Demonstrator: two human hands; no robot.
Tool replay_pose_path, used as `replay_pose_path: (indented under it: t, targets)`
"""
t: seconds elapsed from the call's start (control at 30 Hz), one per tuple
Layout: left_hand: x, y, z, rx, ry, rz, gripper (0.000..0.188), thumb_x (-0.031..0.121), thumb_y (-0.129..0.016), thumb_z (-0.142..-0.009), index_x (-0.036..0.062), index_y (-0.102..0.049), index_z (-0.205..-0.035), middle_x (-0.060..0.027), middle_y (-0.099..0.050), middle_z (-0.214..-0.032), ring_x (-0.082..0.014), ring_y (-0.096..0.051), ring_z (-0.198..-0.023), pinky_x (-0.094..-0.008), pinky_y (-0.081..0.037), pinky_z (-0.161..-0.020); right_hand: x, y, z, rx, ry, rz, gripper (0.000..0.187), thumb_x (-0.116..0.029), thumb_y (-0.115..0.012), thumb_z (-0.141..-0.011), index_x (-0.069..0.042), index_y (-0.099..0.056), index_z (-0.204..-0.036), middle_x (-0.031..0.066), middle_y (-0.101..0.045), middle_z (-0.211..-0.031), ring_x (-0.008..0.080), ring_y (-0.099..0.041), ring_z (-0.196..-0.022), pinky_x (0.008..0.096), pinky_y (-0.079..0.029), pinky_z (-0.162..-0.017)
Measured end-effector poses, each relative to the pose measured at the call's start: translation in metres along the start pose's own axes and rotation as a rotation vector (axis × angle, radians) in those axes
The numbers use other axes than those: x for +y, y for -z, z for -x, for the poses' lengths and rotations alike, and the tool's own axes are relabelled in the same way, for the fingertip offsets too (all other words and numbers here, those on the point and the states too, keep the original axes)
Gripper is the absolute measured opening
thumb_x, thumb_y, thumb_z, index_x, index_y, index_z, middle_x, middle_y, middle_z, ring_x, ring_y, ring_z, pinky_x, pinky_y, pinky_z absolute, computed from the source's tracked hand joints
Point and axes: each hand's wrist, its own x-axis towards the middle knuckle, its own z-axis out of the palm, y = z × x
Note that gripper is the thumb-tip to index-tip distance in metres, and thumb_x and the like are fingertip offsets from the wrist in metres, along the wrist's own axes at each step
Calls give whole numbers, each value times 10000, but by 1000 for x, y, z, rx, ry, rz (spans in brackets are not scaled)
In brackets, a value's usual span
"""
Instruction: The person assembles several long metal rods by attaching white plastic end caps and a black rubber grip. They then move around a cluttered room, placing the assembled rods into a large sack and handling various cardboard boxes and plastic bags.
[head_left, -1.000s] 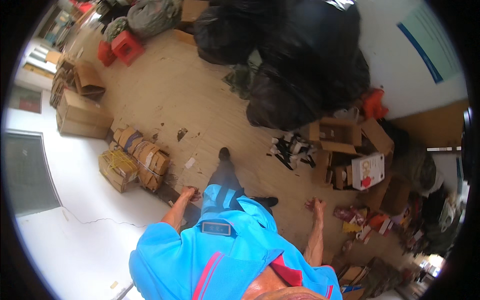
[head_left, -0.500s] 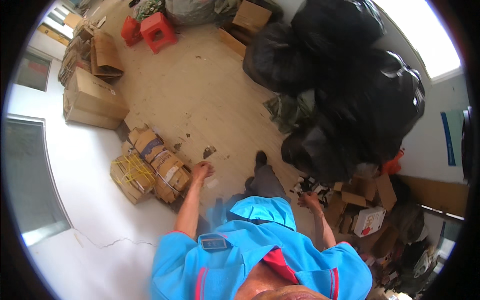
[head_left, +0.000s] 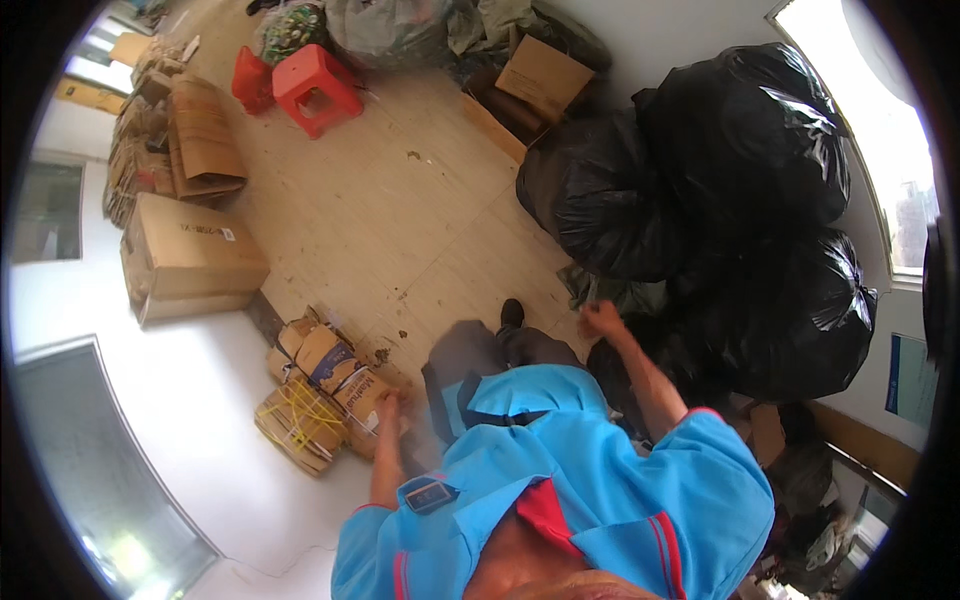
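Observation:
My right hand (head_left: 602, 321) is raised ahead of me on the right, its fingers curled in with nothing seen sticking out of them. It shows in front of the black bags and a crumpled green sack (head_left: 635, 297). Low on my left side hangs my left hand (head_left: 393, 412), blurred, so its fingers cannot be made out. It overlaps in view the edge of a bundle of flattened cardboard (head_left: 345, 385), and touch cannot be told. Beside that lies another cardboard bundle (head_left: 300, 428) tied with yellow string.
Large full black bags (head_left: 740, 130) are piled on the right. A closed cardboard box (head_left: 205, 250) and stacked cardboard (head_left: 205, 135) line the left wall. Farther off stand a red stool (head_left: 315, 90), an open carton (head_left: 540, 80) and a big translucent sack (head_left: 390, 30).
I have stepped ahead and the view has shifted. My right hand has swung up and forward from beside the open boxes; my left hand has dropped back closer to my body.

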Motion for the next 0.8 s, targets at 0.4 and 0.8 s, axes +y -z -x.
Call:
replay_pose_path:
  t: [0.4, 0.8]
  targets:
    - [232, -49, -192, -166, 143, 118, 114, 76, -528, -870, 13, -615, -910, -130, -654, -818, -260, -651, -747, -432, -542, -634, -269, -1, -170, 224, -20, -76, 295, -243, -584, -911, 31, -603, -1020, 141, -660, -838, 209, -659, -638, 334, -550, -529]
    - [767, -382, -286, -364, -523, -391, 207, 130, -558, -924, -32, -586, -1049, -114, -661, -894, -191, -663, -743, -305, -563, -664, -410, 31, -274, 413, -161, -339, 646, -436, -685, -829, 104, -536, -1150, 171, -627, -970, 249, -658, -815, 375, -585, -592]
